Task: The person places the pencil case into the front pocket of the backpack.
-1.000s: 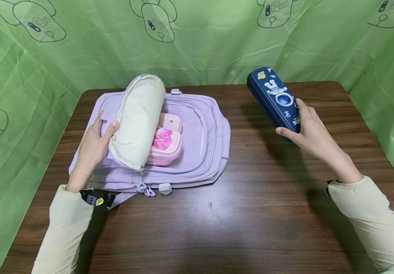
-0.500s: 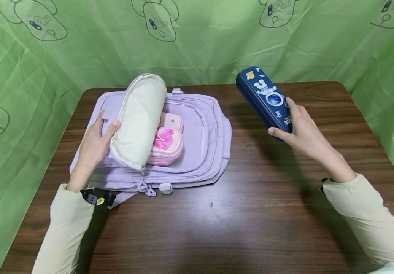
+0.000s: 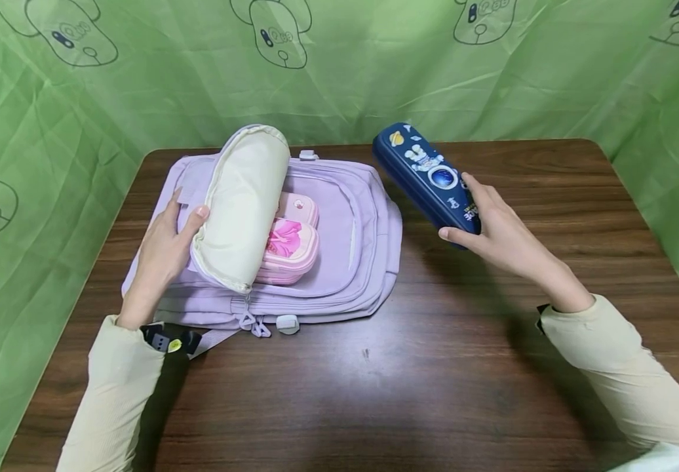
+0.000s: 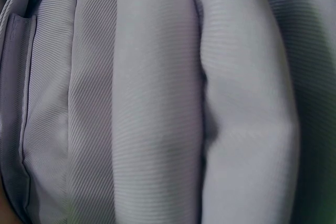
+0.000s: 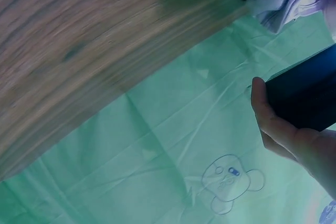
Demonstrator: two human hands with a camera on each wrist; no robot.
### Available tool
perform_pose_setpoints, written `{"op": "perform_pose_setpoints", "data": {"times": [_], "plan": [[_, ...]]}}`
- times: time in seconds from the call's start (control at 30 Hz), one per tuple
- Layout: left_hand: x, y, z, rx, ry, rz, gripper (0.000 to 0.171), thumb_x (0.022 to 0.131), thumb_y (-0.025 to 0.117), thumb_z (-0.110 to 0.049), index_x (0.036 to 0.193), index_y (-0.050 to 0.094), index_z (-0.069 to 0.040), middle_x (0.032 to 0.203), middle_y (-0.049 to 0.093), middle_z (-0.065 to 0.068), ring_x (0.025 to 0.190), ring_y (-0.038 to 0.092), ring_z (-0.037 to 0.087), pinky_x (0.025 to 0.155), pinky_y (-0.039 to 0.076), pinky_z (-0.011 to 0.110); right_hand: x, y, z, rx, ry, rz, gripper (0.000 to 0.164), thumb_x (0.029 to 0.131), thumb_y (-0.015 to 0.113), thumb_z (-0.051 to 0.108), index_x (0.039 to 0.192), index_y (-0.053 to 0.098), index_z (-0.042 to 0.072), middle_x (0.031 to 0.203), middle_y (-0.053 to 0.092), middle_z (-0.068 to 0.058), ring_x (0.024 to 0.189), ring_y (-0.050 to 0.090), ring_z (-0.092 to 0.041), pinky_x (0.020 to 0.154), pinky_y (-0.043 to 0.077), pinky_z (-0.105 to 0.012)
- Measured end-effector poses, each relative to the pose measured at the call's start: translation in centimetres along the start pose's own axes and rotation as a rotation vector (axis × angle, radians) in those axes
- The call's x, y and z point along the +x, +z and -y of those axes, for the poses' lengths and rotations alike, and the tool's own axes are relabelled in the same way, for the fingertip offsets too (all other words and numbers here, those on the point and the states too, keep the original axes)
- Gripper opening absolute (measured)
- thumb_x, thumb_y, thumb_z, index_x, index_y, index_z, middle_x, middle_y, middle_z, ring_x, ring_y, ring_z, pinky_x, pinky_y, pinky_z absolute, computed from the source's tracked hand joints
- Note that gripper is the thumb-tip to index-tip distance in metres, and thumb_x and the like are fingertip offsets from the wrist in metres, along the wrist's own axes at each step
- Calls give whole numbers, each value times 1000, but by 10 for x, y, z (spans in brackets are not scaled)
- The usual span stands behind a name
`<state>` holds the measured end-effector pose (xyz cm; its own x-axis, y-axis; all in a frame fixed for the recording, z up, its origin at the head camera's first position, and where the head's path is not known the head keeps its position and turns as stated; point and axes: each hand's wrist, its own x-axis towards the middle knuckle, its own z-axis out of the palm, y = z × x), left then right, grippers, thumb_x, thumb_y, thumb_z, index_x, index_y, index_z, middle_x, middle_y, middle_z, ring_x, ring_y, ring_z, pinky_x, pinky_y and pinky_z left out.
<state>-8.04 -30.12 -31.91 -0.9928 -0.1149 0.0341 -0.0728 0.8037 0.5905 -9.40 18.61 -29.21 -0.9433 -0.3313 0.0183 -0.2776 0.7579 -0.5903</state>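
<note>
A lilac backpack [image 3: 339,242] lies on its back, its front flap [image 3: 246,210] folded back so the cream lining shows. My left hand [image 3: 162,252] holds the flap at its left edge, thumb over the rim. In the opened pocket sit two pink cases, one with a pink picture [image 3: 289,248] and a paler one [image 3: 299,208] behind it, both partly covered by the flap. My right hand [image 3: 501,229] grips the near end of a dark blue pencil case [image 3: 422,174] with an astronaut print, raised above the table just right of the backpack.
The brown wooden table [image 3: 375,400] carries the backpack. Green fabric [image 3: 351,78] with bear drawings hangs behind and at both sides. A strap [image 3: 215,339] and zipper pulls [image 3: 253,324] stick out at the backpack's near edge.
My right hand has carried the blue pencil case leftward, from over the right part of the table to beside the backpack. My left hand stays at the flap.
</note>
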Motion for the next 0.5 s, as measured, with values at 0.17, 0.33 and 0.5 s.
{"op": "perform_pose_setpoints", "data": {"times": [0.17, 0.33, 0.5], "plan": [[-1, 0, -1, 1, -4, -4, 79, 92, 31, -62, 150, 13, -12, 143, 26, 32, 130, 23, 49, 102, 17, 61, 3, 7, 7, 16, -39, 21, 92, 84, 67, 39, 150, 10, 12, 137, 31, -23, 116, 38, -36, 90, 34, -59], [-2, -1, -1, 1, -7, -6, 80, 92, 31, -62, 150, 13, -11, 143, 25, 32, 130, 23, 49, 101, 18, 61, 6, 13, 13, 25, -64, 30, 92, 83, 69, 38, 150, 11, 13, 136, 33, -22, 115, 39, -34, 90, 35, -56], [-1, 0, -1, -2, -5, -2, 79, 92, 31, -62, 150, 13, -11, 143, 26, 32, 130, 23, 49, 101, 18, 61, 7, 17, 17, 32, -79, 38, 92, 82, 70, 37, 150, 12, 13, 134, 36, -20, 113, 40, -32, 88, 37, -53]]}}
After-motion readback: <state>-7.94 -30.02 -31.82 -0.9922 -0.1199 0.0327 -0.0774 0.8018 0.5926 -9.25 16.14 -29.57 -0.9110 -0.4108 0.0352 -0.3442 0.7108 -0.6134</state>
